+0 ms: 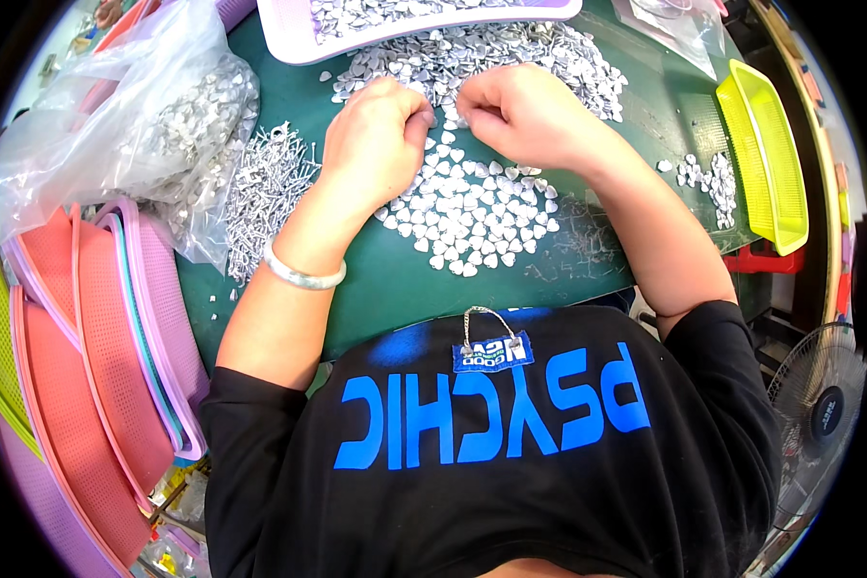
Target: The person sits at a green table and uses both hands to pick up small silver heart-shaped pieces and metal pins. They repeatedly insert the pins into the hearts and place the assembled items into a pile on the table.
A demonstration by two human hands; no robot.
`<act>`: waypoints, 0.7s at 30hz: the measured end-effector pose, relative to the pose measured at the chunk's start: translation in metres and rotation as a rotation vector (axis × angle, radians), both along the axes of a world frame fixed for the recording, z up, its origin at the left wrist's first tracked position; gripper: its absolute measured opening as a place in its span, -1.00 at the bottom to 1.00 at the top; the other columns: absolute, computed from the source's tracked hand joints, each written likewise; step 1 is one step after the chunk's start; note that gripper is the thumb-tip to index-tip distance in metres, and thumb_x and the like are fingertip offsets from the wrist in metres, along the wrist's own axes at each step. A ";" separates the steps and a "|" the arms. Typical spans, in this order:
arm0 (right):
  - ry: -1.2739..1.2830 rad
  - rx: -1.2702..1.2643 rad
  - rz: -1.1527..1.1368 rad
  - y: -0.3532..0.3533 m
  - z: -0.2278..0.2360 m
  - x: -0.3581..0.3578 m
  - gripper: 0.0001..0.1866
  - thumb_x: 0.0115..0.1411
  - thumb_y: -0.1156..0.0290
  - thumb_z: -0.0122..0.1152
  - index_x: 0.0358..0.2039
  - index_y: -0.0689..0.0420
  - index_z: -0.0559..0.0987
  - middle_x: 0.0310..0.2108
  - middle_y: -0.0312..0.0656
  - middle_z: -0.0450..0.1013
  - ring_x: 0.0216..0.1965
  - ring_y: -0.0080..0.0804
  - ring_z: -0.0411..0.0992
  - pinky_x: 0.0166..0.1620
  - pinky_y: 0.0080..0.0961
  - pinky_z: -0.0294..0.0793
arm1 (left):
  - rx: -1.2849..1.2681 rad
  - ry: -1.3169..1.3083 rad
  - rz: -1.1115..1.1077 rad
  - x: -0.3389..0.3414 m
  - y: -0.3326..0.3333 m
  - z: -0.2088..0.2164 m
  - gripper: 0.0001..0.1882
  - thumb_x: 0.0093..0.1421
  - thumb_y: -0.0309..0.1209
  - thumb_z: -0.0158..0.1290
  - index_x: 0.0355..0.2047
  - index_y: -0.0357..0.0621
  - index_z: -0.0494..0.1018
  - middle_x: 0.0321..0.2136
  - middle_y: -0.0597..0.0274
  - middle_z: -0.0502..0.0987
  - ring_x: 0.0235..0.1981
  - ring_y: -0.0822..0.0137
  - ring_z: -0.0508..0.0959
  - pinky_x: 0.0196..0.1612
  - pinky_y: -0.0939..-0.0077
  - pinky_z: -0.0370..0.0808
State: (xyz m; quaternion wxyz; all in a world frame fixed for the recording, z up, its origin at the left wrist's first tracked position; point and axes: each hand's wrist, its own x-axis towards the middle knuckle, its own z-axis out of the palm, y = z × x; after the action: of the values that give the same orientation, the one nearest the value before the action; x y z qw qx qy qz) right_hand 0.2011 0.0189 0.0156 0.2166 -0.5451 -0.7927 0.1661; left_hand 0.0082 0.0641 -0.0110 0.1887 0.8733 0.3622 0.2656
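Many small silver heart-shaped pieces lie spread on the green table in front of me. Behind them rises a dense heap of the same hearts. My left hand, a silver bangle on its wrist, is curled at the near left edge of the heap, fingertips pinched together. Opposite it, my right hand is curled too, thumb against the fingers. A small gap with loose hearts separates the two hands. Whatever either hand pinches is hidden by the fingers.
Metal screw-like pins lie piled left, beside a clear plastic bag of silver pieces. A lilac tray of hearts stands at the back. Stacked baskets line the left edge; a yellow-green basket and small heart pile sit right.
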 end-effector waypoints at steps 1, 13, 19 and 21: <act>-0.026 -0.054 0.003 -0.002 0.002 0.002 -0.89 0.03 0.43 0.15 -0.46 0.18 0.55 -0.56 -0.10 0.46 -0.48 -0.11 0.46 -0.38 -0.31 0.43 | 0.006 0.017 0.001 0.000 -0.001 0.001 -0.91 0.09 -0.46 0.12 -0.41 -0.20 0.55 -0.43 0.13 0.49 -0.35 0.12 0.52 -0.26 0.35 0.44; 0.015 0.034 -0.008 -0.007 -0.006 0.001 -0.89 0.06 0.38 0.12 -0.43 0.08 0.59 -0.50 -0.10 0.52 -0.38 -0.07 0.51 -0.29 -0.21 0.49 | -0.028 -0.041 0.013 -0.003 -0.001 -0.003 -0.88 0.04 -0.51 0.08 -0.40 -0.14 0.60 -0.44 0.15 0.50 -0.34 0.12 0.52 -0.25 0.33 0.47; -0.025 0.087 0.036 -0.006 -0.015 -0.006 -0.91 0.06 0.39 0.12 -0.44 0.07 0.57 -0.49 -0.13 0.52 -0.37 -0.08 0.50 -0.29 -0.21 0.49 | -0.050 -0.041 -0.007 -0.006 0.001 -0.002 -0.84 0.03 -0.52 0.04 -0.41 -0.12 0.60 -0.44 0.14 0.52 -0.32 0.09 0.54 -0.24 0.29 0.48; -0.032 0.032 0.033 -0.006 -0.011 -0.006 -0.92 0.06 0.40 0.12 -0.45 0.07 0.56 -0.50 -0.12 0.51 -0.38 -0.07 0.50 -0.30 -0.20 0.49 | -0.053 -0.044 -0.014 -0.007 0.001 -0.002 -0.84 0.03 -0.53 0.03 -0.41 -0.12 0.60 -0.44 0.13 0.52 -0.32 0.09 0.54 -0.24 0.29 0.48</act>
State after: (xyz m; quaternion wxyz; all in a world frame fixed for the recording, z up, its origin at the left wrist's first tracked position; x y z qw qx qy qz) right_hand 0.1949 0.0132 0.0046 0.2099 -0.5309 -0.8075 0.1483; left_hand 0.0008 0.0651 -0.0128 0.2217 0.8644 0.3588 0.2738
